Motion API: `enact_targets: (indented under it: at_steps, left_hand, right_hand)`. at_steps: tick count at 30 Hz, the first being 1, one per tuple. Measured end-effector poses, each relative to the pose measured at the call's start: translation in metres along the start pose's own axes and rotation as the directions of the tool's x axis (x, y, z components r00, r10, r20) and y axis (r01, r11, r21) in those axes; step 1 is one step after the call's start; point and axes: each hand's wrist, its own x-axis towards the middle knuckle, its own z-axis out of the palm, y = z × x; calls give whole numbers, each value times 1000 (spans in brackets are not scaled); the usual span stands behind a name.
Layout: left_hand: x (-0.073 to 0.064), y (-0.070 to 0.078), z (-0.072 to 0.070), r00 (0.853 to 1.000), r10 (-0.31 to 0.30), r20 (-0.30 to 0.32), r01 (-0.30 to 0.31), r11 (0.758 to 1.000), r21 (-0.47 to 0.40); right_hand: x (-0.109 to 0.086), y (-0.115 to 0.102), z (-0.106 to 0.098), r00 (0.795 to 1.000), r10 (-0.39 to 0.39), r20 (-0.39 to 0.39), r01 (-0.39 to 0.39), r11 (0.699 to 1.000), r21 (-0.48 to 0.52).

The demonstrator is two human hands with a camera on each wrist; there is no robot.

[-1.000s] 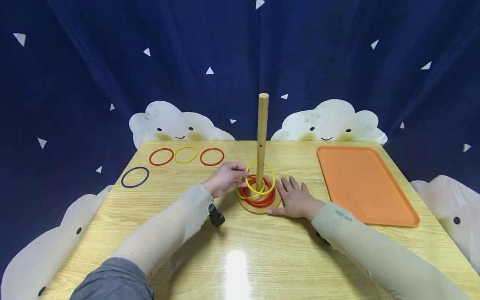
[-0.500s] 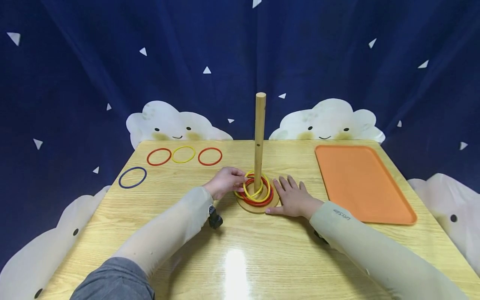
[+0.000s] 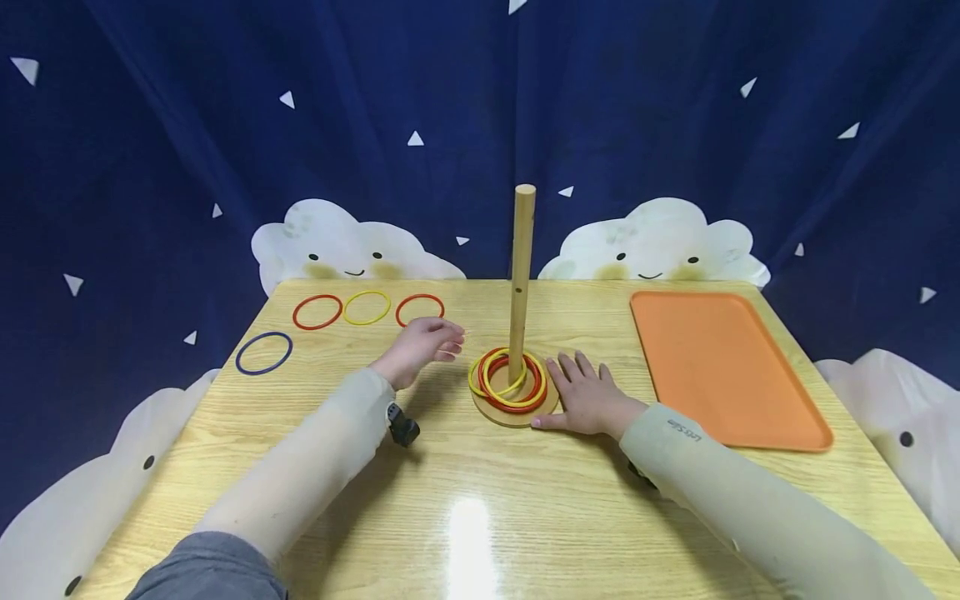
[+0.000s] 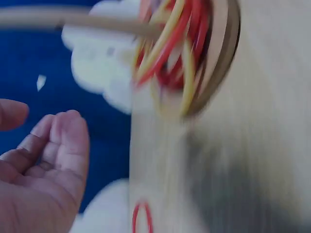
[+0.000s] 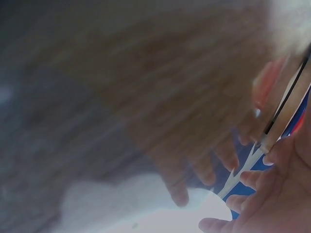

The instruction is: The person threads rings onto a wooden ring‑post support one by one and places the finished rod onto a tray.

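A wooden post (image 3: 522, 275) stands upright on a round wooden base (image 3: 517, 419). Red and yellow rings (image 3: 546, 387) lie stacked around its foot, the topmost a yellow one. My left hand (image 3: 422, 348) hovers left of the base with relaxed fingers and nothing in them; the left wrist view shows that hand (image 4: 53, 170) with its palm bare. My right hand (image 3: 588, 398) lies spread at the base's right edge, thumb and fingertips touching it. In the right wrist view, the right hand (image 5: 277, 194) appears beside its blurred reflection.
At the back left of the table lie a blue ring (image 3: 264, 372), a red ring (image 3: 317, 327), a yellow ring (image 3: 367, 322) and another red ring (image 3: 420, 297), partly covered by the left hand. An orange tray (image 3: 727, 367) sits on the right. A dark blue curtain (image 3: 480, 100) hangs behind.
The yellow ring that my left hand held came down around the post and was let go onto the stack. My left hand then moved away to the left. My right hand stayed at the base.
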Motion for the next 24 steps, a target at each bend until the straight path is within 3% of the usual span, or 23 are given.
enact_targets:
  at_steps: [3,6,12,16,19,21,24]
  left_hand:
    - [-2,-1,-31,999,8,-53,-14,993,-118]
    - [-6,-3,-65,996,-9,-90,-13,971,-238]
    - [-19,0,-121,978,-24,-207,-54,931,-362]
    - [-28,-1,-154,951,-1,-309,-144,883,-447]
    - [-33,-7,-176,915,-12,-403,-206,846,-492]
    - [-38,-12,-189,892,-28,-452,-216,851,-478]
    - [-43,-22,-203,872,-47,-486,-195,879,-435]
  right_hand:
    - [0,-1,0,1000,-7,-6,7,1000,-5]
    - [1,-1,1,1000,-10,-12,10,1000,-9]
    - [0,-1,2,1000,-11,-13,10,1000,-6]
    - [-1,-2,1,1000,-6,-12,5,1000,-6]
    - [-1,-1,1,1000,2,-12,-2,1000,-10]
    - [-1,-1,1,1000,3,-12,-3,1000,-13]
    - [-1,0,1,1000,0,-12,-1,1000,-13]
